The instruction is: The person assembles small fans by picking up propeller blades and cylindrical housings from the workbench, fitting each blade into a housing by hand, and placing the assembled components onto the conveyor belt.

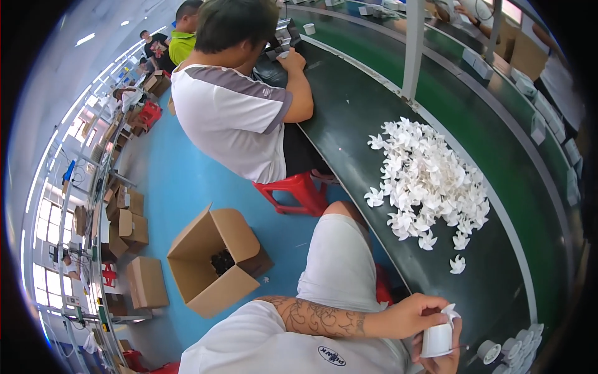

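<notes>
Low at the right, close to my body, both hands are together on one piece. My right hand (pixel 450 361) wraps round a white cup-shaped plastic housing (pixel 437 341); a thin reddish wire seems to stick out beside it. My left hand (pixel 416 313) reaches across from the tattooed forearm, thumb and forefinger closed on a small white fan blade (pixel 448 311) at the housing's upper end. Whether the blade is seated there I cannot tell. Ahead of my hands a large heap of similar white fan blades (pixel 430 181) lies on the dark bench, with one loose blade (pixel 457 265) nearest me.
Several white cup-shaped housings (pixel 512 346) stand at the bench's lower right. A co-worker in a white shirt (pixel 230 118) sits ahead on a red stool (pixel 293 193). An open cardboard box (pixel 215 262) with dark parts is on the blue floor at left. A white post (pixel 413 50) rises beyond the bench.
</notes>
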